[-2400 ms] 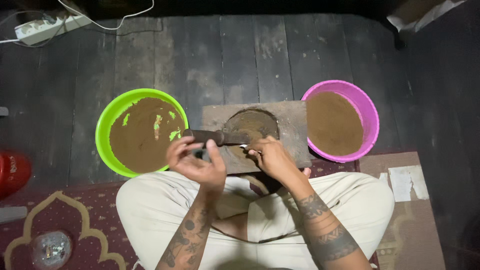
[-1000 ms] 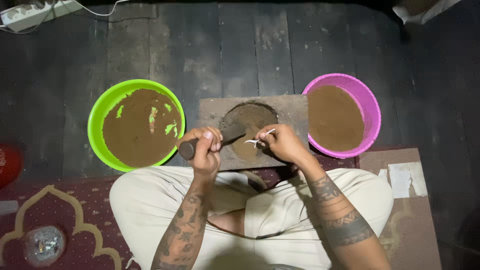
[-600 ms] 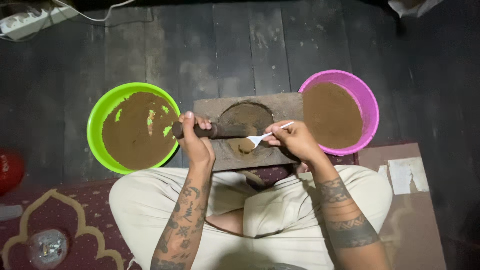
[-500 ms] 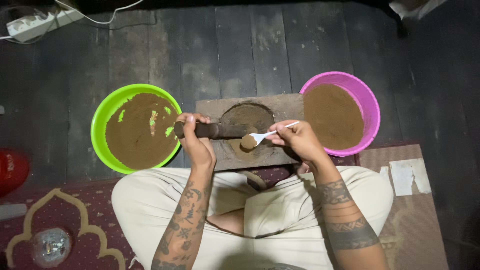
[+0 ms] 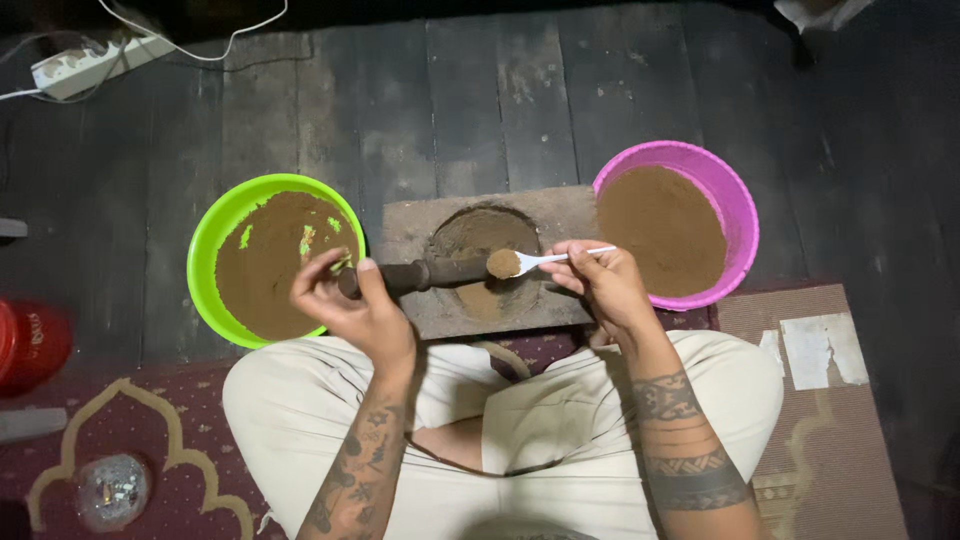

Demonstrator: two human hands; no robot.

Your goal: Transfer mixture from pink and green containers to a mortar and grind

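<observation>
One spoon of brown powder sits level in my right hand, tipped toward the dark tube gripped in my left hand above the stone block; I pour slowly.

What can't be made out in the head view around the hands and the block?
- Open end of the dark tube: the loaded white spoon covers it.
- Tube's other end: wrapped by the left hand.
- Spoon handle grip: hidden inside the right hand.
- Hollow in the grey block: partly hidden behind tube and spoon.
- Red container: cut off by the left edge.
- Pink bowl depth: powder fills it.
</observation>
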